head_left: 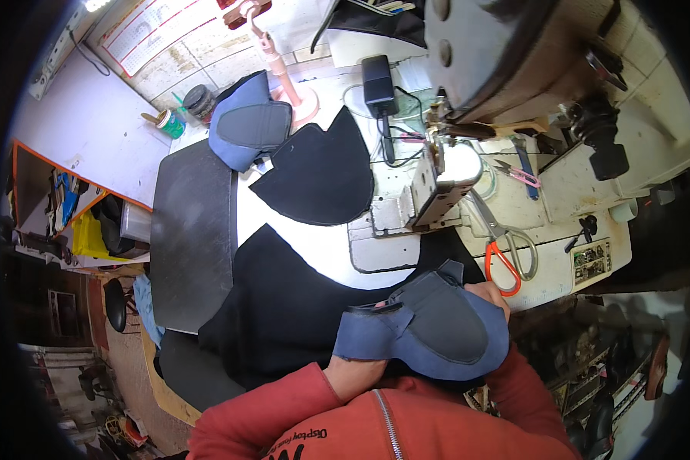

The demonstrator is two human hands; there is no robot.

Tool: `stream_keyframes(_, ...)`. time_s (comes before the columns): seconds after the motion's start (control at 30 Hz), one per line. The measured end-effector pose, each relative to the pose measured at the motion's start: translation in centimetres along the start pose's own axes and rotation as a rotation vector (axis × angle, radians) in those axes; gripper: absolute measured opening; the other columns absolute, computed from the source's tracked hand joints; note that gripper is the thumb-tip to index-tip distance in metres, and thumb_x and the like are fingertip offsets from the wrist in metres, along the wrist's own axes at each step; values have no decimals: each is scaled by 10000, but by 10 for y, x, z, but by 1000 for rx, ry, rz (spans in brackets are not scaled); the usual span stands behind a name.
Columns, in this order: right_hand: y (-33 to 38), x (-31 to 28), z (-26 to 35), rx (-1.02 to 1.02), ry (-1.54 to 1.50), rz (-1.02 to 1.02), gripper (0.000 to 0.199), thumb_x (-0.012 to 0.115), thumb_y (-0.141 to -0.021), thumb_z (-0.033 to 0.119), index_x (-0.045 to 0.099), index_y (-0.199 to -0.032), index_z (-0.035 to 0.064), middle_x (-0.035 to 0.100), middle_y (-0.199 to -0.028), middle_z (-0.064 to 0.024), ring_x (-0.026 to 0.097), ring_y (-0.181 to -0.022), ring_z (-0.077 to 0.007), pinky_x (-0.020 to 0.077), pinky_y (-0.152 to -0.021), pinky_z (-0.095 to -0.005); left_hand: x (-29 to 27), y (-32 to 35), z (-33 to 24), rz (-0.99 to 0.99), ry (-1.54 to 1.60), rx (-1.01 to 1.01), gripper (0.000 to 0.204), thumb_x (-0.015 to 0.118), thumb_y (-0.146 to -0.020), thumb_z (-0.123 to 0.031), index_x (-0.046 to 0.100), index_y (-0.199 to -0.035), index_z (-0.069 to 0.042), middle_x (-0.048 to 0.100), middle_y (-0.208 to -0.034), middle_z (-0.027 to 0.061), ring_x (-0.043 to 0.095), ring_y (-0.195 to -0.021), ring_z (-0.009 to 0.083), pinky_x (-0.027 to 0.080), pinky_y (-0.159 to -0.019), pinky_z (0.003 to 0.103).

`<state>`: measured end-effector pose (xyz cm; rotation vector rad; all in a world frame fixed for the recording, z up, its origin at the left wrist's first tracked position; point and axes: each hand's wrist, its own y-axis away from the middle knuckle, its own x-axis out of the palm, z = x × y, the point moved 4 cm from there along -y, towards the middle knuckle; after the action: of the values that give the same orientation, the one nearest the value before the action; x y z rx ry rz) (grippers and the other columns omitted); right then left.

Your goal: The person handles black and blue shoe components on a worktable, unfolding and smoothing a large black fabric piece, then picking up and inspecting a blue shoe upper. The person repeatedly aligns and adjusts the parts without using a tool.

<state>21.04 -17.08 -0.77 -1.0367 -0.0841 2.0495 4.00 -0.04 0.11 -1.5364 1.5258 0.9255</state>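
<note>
I have the blue-and-grey piece [437,326], smooth, with a rounded dark panel, up before the red sweater [333,429] at the near side of the bench [310,249]. I count two such pieces; the matching piece [253,126] lies beside one matte black fan-shaped piece [326,172]. Bent inward, my right hand [491,296] has its fingers closed on the right edge; my left hand [358,374] grasps the left end, fingers mostly hidden.

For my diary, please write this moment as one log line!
left hand: holding blue fabric-like piece with grey rounded panel; right hand: holding its right side; nearby: metal scissors, one orange loop, on white table
</note>
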Motion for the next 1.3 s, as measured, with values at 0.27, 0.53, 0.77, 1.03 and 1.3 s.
stream_keyframes(0.27,-5,-5,14,-177,131,7,354,711,-797,73,634,-1138,22,599,-866,-126,639,-714,-297,523,-602,-370,-9,5,15,-141,140,48,530,567,-875,-113,502,-1379,37,539,-1366,235,522,-1263,400,385,-1108,485)
stream_keyframes(0.53,-9,-5,16,-224,113,22,357,732,-783,130,638,-1111,24,604,-857,-123,636,-712,-287,515,-592,-369,-7,16,16,-21,47,-6,451,518,-915,-121,549,-1345,14,557,-1349,214,537,-1254,373,396,-1098,469)
stream_keyframes(0.77,-18,-11,12,-95,-92,128,364,739,-771,183,639,-1084,25,617,-867,-125,639,-731,-289,518,-624,-376,8,21,4,75,-330,18,485,478,-957,-220,524,-1407,-42,509,-1432,195,468,-1348,373,338,-1144,509)
stream_keyframes(1.03,-19,-4,5,-177,-22,124,486,736,-797,202,577,-1219,21,639,-888,-145,644,-725,-285,513,-606,-372,7,24,3,28,-336,32,499,461,-960,-206,499,-1411,6,501,-1423,223,464,-1352,381,345,-1144,503)
stream_keyframes(1.3,-25,-13,66,142,-382,384,665,760,-798,63,505,-1412,59,684,-1050,-136,710,-825,-211,556,-729,-303,-14,18,22,55,274,-136,481,547,-948,-161,509,-1403,-10,528,-1395,194,505,-1299,351,386,-1112,455)
